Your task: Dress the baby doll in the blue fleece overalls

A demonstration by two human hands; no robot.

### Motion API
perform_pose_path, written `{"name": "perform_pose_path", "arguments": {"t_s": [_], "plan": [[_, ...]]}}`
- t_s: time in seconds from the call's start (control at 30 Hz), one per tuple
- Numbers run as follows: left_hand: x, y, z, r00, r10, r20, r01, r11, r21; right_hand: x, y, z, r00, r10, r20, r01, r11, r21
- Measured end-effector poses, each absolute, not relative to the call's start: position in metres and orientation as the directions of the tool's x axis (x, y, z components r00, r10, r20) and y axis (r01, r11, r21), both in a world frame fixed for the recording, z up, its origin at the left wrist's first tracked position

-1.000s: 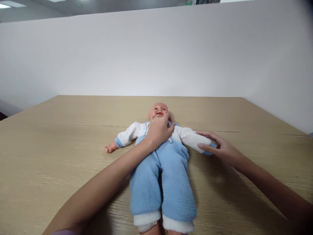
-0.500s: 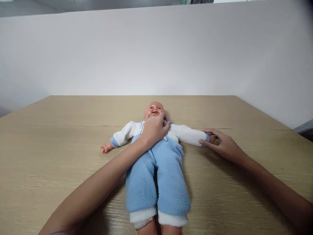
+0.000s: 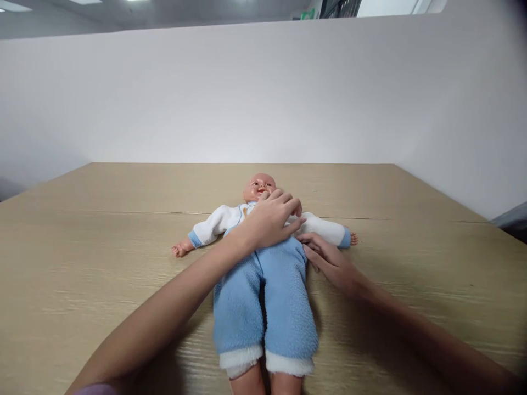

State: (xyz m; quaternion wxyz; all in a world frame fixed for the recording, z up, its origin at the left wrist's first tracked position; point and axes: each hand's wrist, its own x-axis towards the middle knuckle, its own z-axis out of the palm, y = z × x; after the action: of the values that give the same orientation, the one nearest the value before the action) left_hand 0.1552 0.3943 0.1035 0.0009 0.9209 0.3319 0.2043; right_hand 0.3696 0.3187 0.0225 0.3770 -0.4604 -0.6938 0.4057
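A baby doll (image 3: 267, 307) lies on its back, head at the far end, arms spread out. It wears a white fleece top with blue cuffs and light-blue fleece trousers with white hems. My left hand (image 3: 274, 219) rests over the doll's chest, fingers bent and spread, thumb apart. It covers the doll's neck and part of the chest. At the doll's side, just under its arm on the right, my right hand (image 3: 327, 260) touches the edge of the clothing with thumb and forefinger a little apart. Its other fingers are partly hidden beneath.
The doll lies on a wooden table (image 3: 102, 236) with a seam running across it. A white partition (image 3: 247, 93) stands behind the table and along its right side. A dark grey object (image 3: 513, 216) shows past the right edge.
My right hand has left the doll's cuff and moved left to its side. My left hand has slid right across the chest. The view has tilted up slightly.
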Motion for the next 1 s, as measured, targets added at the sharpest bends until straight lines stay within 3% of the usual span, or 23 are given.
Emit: {"name": "perform_pose_path", "arguments": {"t_s": [0.23,0.43,0.57,0.67,0.83,0.93,1.0], "plan": [[0.158,0.394,0.097,0.754,0.599,0.268,0.577,-0.8,0.164,0.377,0.337,0.028,-0.401,0.915,-0.028,0.207,0.062,-0.976],[0.159,0.397,0.093,0.771,0.607,0.192,0.526,-0.778,0.344,0.369,0.339,0.025,-0.303,0.948,-0.096,-0.039,-0.113,-0.993],[0.162,0.396,0.091,0.734,0.666,0.131,0.522,-0.677,0.518,0.37,0.342,0.013,-0.259,0.965,-0.044,0.005,-0.045,-0.999],[0.165,0.398,0.085,0.705,0.69,0.166,0.528,-0.666,0.527,0.372,0.336,0.006,-0.177,0.978,0.111,0.188,0.144,-0.972],[0.167,0.4,0.076,0.685,0.685,0.25,0.509,-0.695,0.509,0.38,0.315,0.014,-0.099,0.948,0.303,0.565,0.304,-0.767],[0.167,0.398,0.074,0.675,0.689,0.265,0.524,-0.7,0.484,0.399,0.312,0.024,-0.147,0.832,0.535,0.765,0.439,-0.471],[0.167,0.398,0.074,0.678,0.686,0.266,0.527,-0.705,0.475,0.42,0.315,0.027,-0.225,0.76,0.61,0.838,0.471,-0.277]]}}
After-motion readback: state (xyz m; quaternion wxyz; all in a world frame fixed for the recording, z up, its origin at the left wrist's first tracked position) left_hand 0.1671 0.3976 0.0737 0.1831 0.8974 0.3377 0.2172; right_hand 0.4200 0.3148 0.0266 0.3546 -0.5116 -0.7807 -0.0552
